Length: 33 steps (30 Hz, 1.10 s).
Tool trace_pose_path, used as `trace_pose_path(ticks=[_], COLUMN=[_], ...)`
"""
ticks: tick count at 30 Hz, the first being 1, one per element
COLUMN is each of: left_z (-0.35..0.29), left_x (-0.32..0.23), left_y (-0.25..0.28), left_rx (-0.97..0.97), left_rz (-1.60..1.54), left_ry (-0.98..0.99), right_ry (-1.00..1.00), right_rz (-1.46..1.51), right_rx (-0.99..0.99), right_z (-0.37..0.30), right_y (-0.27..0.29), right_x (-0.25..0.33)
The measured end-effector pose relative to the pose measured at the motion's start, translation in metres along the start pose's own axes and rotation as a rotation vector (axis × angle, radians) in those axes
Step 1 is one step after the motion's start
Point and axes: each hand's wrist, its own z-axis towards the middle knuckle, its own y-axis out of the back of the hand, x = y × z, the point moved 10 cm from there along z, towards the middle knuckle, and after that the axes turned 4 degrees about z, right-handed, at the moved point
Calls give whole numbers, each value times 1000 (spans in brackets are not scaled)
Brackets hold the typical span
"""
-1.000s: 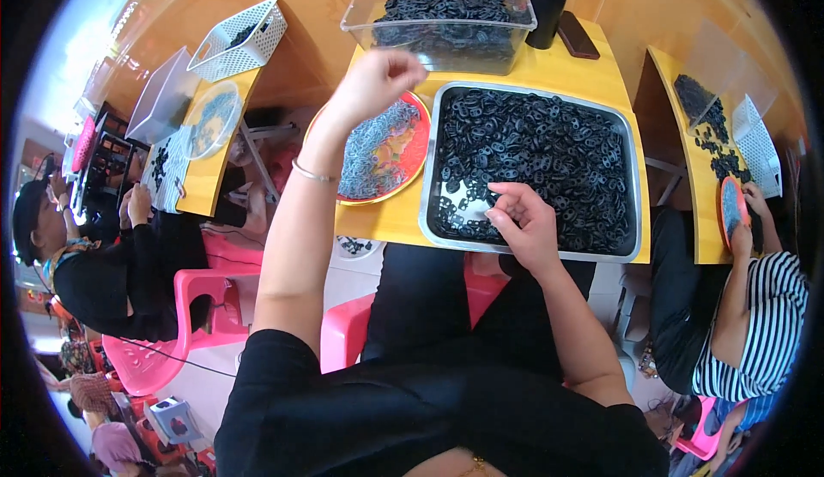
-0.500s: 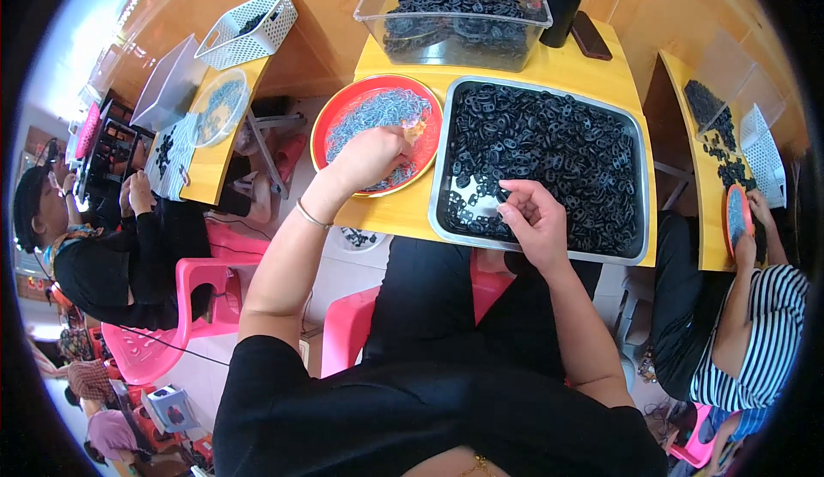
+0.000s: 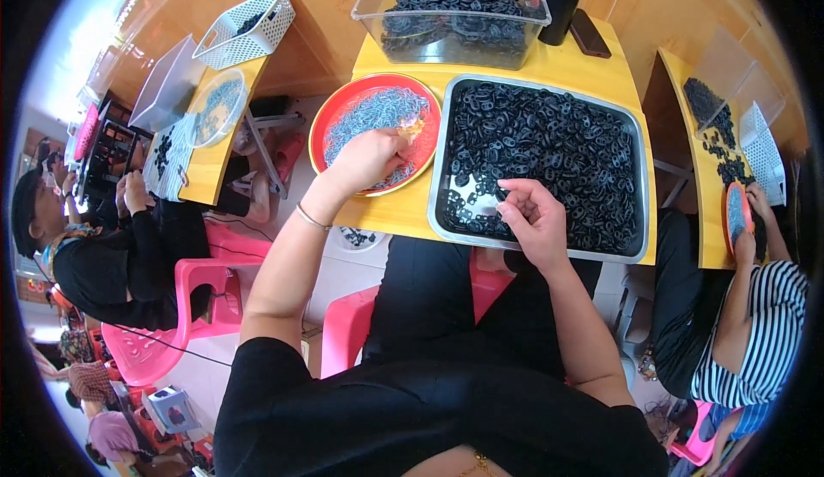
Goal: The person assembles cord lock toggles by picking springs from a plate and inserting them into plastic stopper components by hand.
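My left hand is closed, its fingertips down in a round red plate of small silvery-blue metal pieces. Whatever those fingers pinch is hidden behind the hand. Over the front part of a metal tray, my right hand pinches a small dark piece, seemingly one of the black plastic pieces, between thumb and forefinger. Many flat black plastic pieces with holes fill the tray. Beside the right fingertips a patch of the tray's shiny bottom shows.
Behind the tray stands a clear plastic bin of black pieces. A black tumbler and a phone are at its right. A co-worker in black sits at the left, another in stripes at the right. Pink chairs flank me.
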Motion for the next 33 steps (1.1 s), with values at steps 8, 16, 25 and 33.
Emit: trace_pose_path(ticks=[8,16,25,33], left_z=[-7,-1,16,8], left_x=[13,-15,-68,-63], left_y=[15,24,-44,-43], left_rx=[-40,-326,-323,-411], left_rz=[-196,-992,-1627,-1706], left_ry=[156,241,319,267], right_ry=[-5,-8,21,235], right_rz=[0,-24,-102,-820], right_rx=[-2,-43,-162,113], right_z=[0,1,3,28], right_y=[0,3,13,-11], right_x=[0,1,14,43])
